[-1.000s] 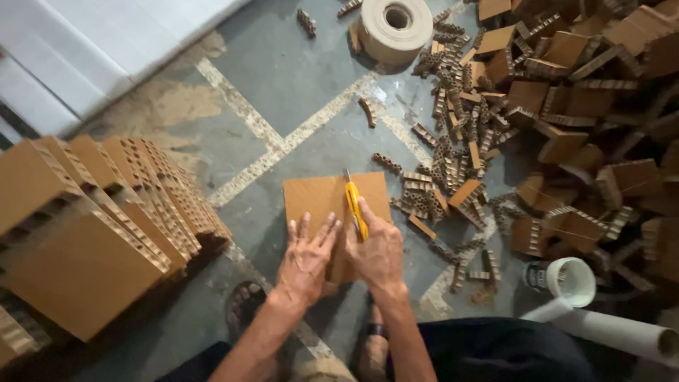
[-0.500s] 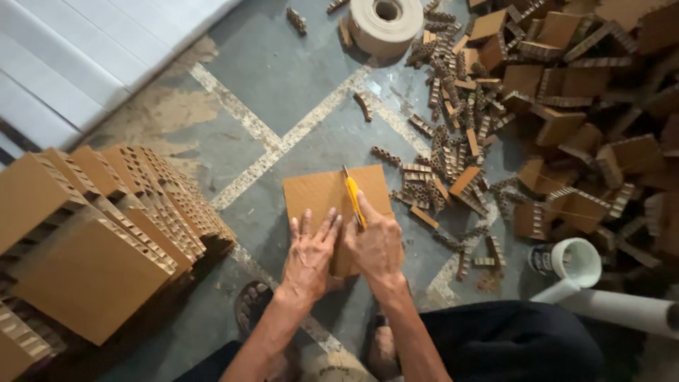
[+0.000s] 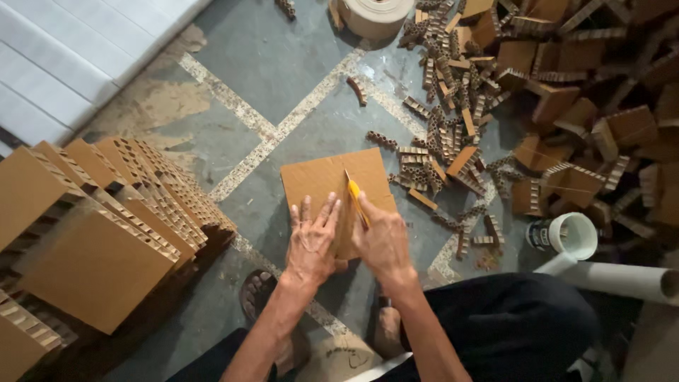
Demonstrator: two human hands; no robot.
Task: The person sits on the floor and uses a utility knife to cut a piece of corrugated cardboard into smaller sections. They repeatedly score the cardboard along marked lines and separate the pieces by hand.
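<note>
My left hand (image 3: 311, 244) lies flat with its fingers (image 3: 305, 212) spread open, pressing down the cardboard sheet (image 3: 322, 180) that rests on the grey concrete floor (image 3: 283, 64) in front of my knees. My right hand (image 3: 382, 240) is closed around a yellow utility knife (image 3: 355, 194) — its blade points away from me and sits on the sheet, just beside my left hand. To my left stands a stack of honeycomb cardboard blocks (image 3: 92, 226). To my right lie scattered cut strips (image 3: 438, 141) — beyond them a heap of offcuts (image 3: 587, 120), a white cup (image 3: 569, 237) and a white tube (image 3: 622, 279).
</note>
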